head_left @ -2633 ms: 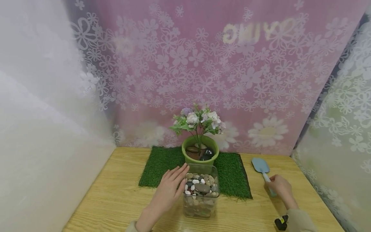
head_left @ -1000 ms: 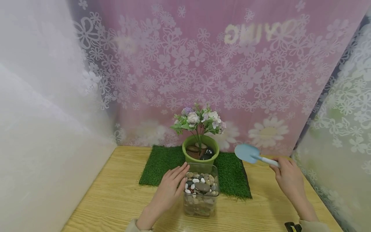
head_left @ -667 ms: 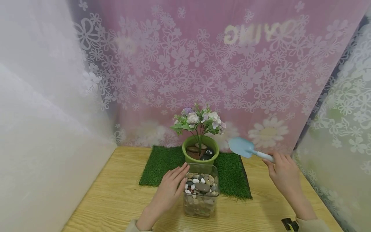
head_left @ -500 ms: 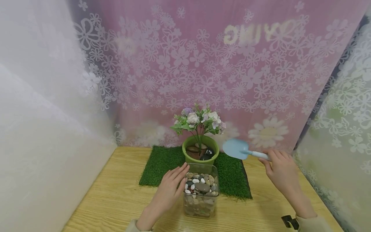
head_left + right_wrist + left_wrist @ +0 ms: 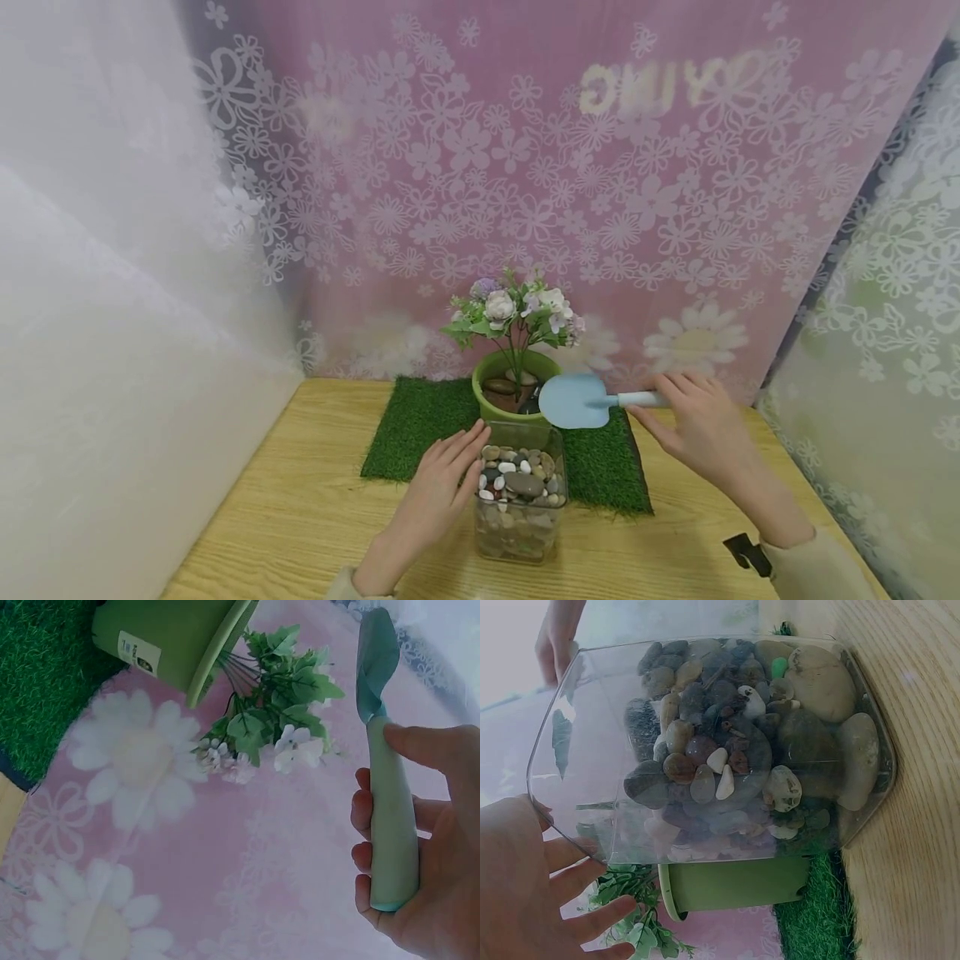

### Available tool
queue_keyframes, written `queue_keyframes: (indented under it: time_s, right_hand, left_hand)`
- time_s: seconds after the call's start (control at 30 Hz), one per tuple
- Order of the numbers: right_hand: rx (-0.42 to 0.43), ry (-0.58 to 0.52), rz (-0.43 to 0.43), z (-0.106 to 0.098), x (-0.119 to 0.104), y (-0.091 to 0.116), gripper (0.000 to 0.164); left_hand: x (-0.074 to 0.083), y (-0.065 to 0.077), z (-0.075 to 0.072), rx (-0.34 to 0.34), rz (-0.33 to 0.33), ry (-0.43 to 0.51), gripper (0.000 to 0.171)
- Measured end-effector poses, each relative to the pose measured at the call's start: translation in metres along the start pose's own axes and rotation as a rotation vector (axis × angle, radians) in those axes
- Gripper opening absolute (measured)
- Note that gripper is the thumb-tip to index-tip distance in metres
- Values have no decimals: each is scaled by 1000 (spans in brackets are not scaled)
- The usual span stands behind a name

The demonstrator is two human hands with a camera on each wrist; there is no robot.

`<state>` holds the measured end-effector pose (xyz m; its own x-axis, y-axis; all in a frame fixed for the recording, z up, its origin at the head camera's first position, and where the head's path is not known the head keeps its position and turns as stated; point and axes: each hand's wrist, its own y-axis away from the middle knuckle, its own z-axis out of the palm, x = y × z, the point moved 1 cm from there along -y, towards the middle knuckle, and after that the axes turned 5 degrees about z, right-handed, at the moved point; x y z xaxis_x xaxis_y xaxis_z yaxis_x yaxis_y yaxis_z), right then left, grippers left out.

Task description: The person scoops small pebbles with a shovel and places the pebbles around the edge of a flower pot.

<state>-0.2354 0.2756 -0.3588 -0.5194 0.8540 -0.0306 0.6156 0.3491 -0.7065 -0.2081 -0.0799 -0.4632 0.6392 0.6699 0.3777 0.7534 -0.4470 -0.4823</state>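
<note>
Green matting [image 5: 405, 425] lies on the table [image 5: 262, 500]; the left hand [image 5: 438, 483] lays straight fingers against a clear box [image 5: 525, 435] of stones [image 5: 523, 483]. Behind it stands a flowerpot [image 5: 497, 409]; next, a shovel [image 5: 573, 400] hangs midair, its handle [image 5: 637, 399] gripped by the right hand [image 5: 701, 429].

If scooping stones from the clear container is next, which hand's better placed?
Right, I'd say. The right hand grips the blue trowel in the air near the clear container. The left hand holds no tool; it lies open at the container's side, probably better suited to steadying it.
</note>
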Motion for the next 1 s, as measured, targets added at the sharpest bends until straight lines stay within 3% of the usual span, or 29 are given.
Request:
queue_keyframes:
  time_s: [0.13,0.37,0.43,0.6,1.0]
  right_hand:
    - [-34,0,-68,-1,-8,-7,42]
    - [-84,93,-227,-3,-24,-27,73]
    - [-99,115,-278,-3,-29,-32,70]
    - [-148,166,-359,0,-40,-44,36]
    - [-211,315,-479,10,-60,-65,40]
  left_hand:
    - [0,0,0,3,1,9,47]
    - [0,0,-1,10,1,3,47]
    - [0,0,0,11,1,2,47]
    - [-1,0,2,7,-2,-10,47]
    - [0,0,0,13,20,-116,45]
